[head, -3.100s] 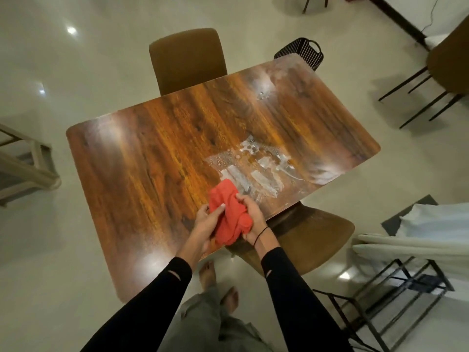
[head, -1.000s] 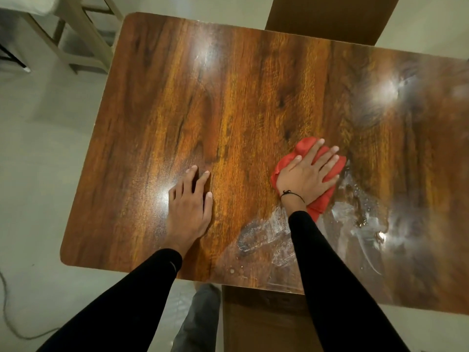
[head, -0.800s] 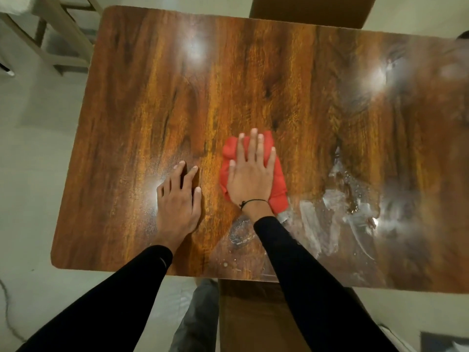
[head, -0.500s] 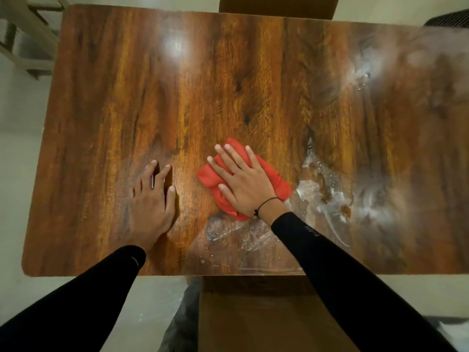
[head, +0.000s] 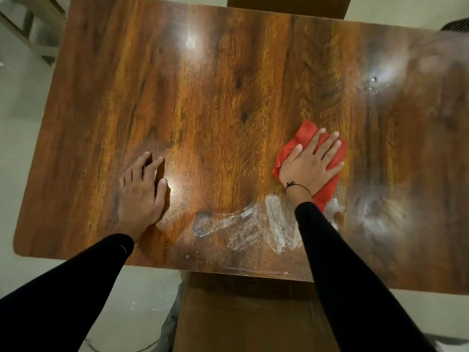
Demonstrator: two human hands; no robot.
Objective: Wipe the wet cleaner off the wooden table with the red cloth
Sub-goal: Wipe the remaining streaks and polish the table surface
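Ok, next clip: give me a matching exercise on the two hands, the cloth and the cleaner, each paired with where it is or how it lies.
Things:
1. left hand
2. right hand
3. red cloth
4. wet cleaner

States:
A. smeared white near the table's near edge
B. flat on bare wood
C. pressed under a palm
D. fingers spread over fabric

Pairs: 1-B, 2-D, 3-C, 4-A
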